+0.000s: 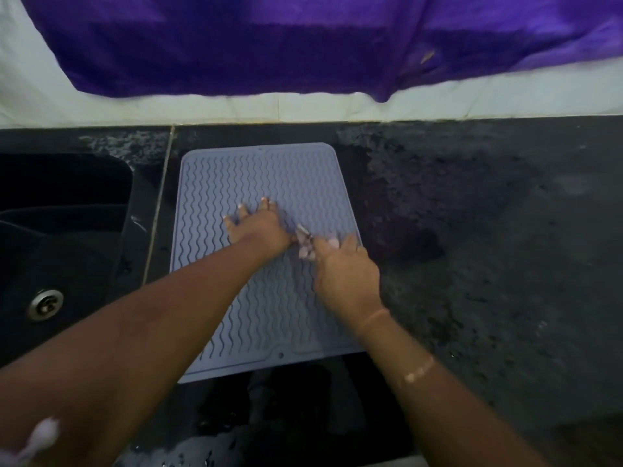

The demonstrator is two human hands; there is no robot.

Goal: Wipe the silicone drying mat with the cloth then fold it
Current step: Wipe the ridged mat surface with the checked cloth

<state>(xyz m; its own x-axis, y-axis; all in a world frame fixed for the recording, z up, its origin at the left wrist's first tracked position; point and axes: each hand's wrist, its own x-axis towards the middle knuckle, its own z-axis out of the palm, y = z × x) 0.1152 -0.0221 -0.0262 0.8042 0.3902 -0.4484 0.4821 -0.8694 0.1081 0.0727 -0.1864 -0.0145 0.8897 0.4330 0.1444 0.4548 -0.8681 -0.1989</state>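
Both hands are on the silicone drying mat point(269, 176). The left hand point(253, 220) lies flat with its fingers spread and straight, pressing on the mat's middle. The right hand point(344, 264), just beside it near the mat's right edge, has its fingers curled over a small bunched cloth point(305, 246). The cloth is pale and crumpled, and motion blur hides its detail. It touches the mat between the two hands.

The mat is a grey-blue rectangle with rounded corners, a raised rim and rows of wavy ridges. It lies flat on a black speckled stone counter point(488, 230) that looks wet in patches. A dark sink point(67, 203) with a round metal drain point(45, 303) sits to the mat's left. Thin bracelets point(418, 370) circle the right wrist. Shiny purple fabric point(236, 45) hangs over the pale wall point(303, 107) behind.
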